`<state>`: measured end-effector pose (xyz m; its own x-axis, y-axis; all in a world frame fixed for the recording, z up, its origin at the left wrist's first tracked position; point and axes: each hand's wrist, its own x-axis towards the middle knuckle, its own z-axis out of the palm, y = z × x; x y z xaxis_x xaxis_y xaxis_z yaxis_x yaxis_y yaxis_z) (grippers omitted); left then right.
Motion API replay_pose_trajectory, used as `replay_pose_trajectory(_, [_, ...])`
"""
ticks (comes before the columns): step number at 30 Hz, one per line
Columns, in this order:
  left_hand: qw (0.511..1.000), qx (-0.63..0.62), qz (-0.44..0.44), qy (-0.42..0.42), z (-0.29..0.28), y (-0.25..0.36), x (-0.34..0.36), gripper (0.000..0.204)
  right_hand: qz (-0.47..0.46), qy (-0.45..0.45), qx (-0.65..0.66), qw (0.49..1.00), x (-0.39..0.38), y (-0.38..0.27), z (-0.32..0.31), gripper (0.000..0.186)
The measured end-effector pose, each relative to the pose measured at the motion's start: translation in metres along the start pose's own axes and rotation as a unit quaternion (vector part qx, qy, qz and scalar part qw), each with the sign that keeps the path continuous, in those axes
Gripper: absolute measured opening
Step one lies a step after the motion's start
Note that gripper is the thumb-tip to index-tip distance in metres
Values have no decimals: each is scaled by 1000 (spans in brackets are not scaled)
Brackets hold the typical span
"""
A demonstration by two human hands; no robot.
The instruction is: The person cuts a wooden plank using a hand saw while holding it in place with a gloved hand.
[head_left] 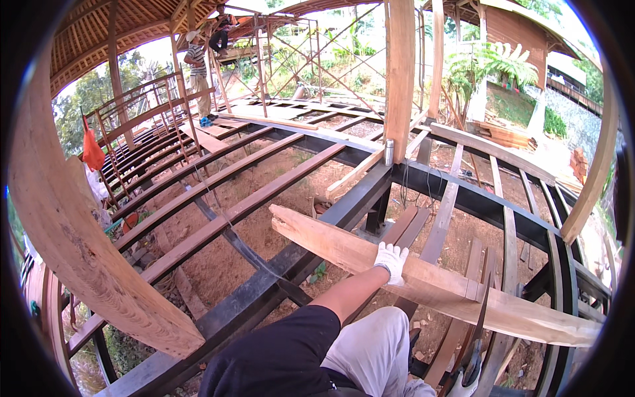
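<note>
A long, thick wooden plank [344, 248] lies slantwise across the dark floor beams in front of me. My left hand [391, 262], in a white glove, grips it near the middle, with the fingers over its far edge. At the lower edge of the view, my right hand [465, 382], also gloved, is closed around the handle of a handsaw [485, 301]. The saw blade points up and away from me and crosses the plank right of my left hand. Whether its teeth are in the wood, I cannot tell. Lines or shallow cuts show on the plank beside the blade.
A wooden post [399, 79] rises beyond the plank, with a metal cylinder [389, 152] at its foot. A curved timber [86, 245] leans on the left. Open gaps between the joists [251, 198] show bare soil. Two people stand or sit near scaffolding [317, 53] at the back.
</note>
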<state>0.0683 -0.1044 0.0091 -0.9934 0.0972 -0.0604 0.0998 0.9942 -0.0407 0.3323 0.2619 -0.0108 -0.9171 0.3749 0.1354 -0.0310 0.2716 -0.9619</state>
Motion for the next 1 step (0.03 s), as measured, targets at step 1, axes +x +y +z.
replay_pose_trajectory(1, [1000,5,1,6,1,2,3,115,4,2,-3,1000,-3,1,-3,61])
